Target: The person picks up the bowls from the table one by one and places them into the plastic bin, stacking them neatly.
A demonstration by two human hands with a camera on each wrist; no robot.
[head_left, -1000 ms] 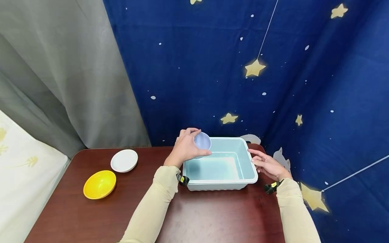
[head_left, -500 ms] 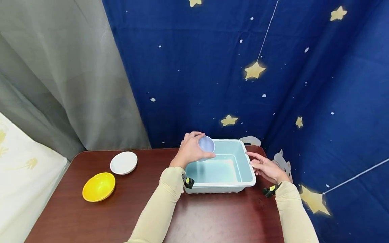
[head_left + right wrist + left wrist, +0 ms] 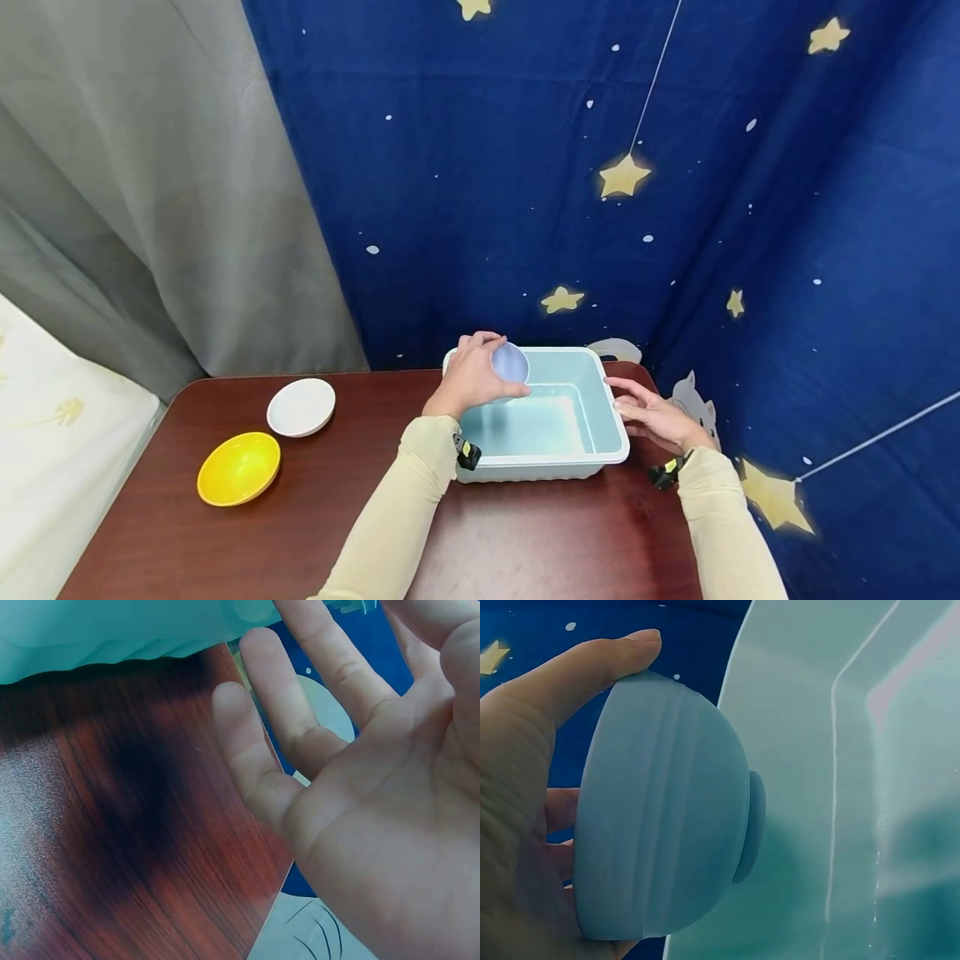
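The left hand (image 3: 472, 375) grips the lavender bowl (image 3: 512, 363) above the basin's (image 3: 540, 459) far-left part, thumb and fingers spanning the rim, a hold that seems suited to keeping its foot facing the basin's inside. The right hand's (image 3: 656, 414) fingers lie loosely extended at the basin's right rim, perhaps steadying it, though any pressure is unclear. On the worktop's (image 3: 352, 458) left, the white bowl (image 3: 302, 407) and nearer yellow bowl (image 3: 238, 469) sit well apart from the basin.

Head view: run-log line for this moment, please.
left hand: grips blue bowl, tilted, at left end of bin | right hand: at bin's right side | yellow bowl, white bowl: on table, left of bin
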